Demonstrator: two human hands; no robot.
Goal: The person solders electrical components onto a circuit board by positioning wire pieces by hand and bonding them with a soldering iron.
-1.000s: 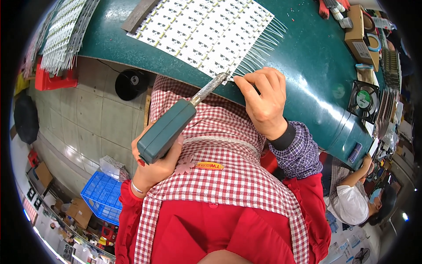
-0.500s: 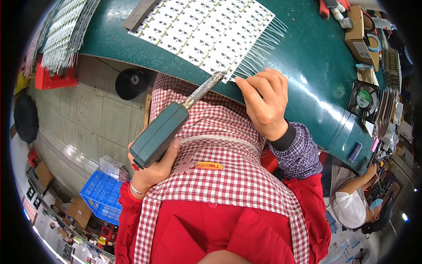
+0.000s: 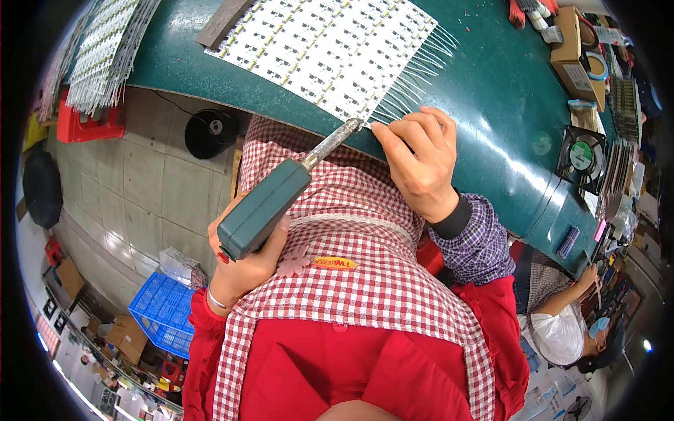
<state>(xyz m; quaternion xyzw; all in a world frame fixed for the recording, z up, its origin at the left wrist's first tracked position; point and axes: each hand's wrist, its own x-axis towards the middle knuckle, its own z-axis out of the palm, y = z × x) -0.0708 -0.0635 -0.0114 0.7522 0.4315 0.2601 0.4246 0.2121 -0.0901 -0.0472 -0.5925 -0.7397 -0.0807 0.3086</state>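
My left hand (image 3: 244, 270) is wrapped round the dark green body of a soldering gun (image 3: 263, 208). Its metal tip meets the near corner of a white circuit board panel (image 3: 309, 59), which lies on the green table with rows of small parts. Thin white wires (image 3: 414, 77) stick out in a row from the panel's right edge. At that same corner, my right hand (image 3: 423, 168) pinches with thumb and forefinger beside the tip, apparently on a wire end; the other fingers are curled. The fingertips partly hide what is held.
A dark bar (image 3: 223, 22) lies on the panel's left edge. More wired panels (image 3: 105, 52) hang over the table's left end above a red stool (image 3: 88, 123). Right, a cardboard box (image 3: 572, 63) and a fan (image 3: 581, 156) stand on the table (image 3: 491, 91). Another person (image 3: 558, 337) sits far right.
The soldering gun has moved slightly right in my left hand, its tip closer to my right fingertips. My right hand has shifted a little to the left.
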